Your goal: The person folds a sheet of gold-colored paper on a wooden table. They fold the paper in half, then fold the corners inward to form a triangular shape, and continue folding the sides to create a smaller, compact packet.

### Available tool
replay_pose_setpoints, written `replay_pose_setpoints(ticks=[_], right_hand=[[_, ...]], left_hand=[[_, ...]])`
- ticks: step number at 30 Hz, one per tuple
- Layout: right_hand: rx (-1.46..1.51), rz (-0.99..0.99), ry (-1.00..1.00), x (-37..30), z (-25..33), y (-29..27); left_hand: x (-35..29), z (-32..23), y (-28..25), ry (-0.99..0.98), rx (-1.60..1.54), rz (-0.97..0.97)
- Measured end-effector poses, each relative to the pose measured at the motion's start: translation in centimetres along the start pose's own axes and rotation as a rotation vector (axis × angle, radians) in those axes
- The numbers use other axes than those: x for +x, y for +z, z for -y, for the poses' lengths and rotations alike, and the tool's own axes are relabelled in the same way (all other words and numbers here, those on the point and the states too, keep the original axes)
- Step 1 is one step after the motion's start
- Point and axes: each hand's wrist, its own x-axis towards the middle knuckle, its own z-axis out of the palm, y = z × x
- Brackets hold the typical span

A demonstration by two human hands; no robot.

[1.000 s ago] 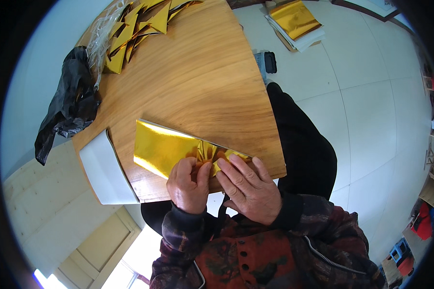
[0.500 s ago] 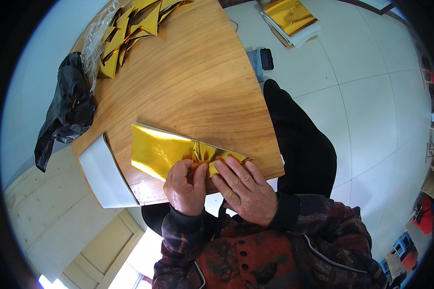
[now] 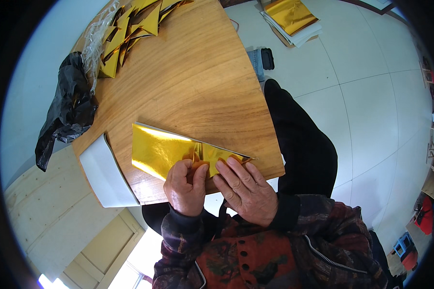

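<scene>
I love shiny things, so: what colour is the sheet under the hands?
The sheet is shiny gold, best seen in the head view.

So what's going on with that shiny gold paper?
A person is handling a gold sheet at the near edge of a wooden table. The left hand is curled at its near edge; the right hand lays its fingers over the narrowing right end. Gold pieces lie at the far left.
</scene>
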Motion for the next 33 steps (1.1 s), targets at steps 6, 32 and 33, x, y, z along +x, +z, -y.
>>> replay_pose_setpoints(ticks=[6,32,33], right_hand=[[-0.03,0.005,0.012,0.01,0.11,-0.09],[-0.069,0.022,0.047,-0.4,0.53,-0.43],[-0.073,0.022,0.044,-0.45,0.5,-0.4]], left_hand=[[-0.03,-0.28,0.05,-0.044,-0.028,-0.006],[0.09,-0.58,0.13,-0.104,-0.076,-0.01],[0.08,-0.65,0.12,-0.093,-0.064,-0.014]])
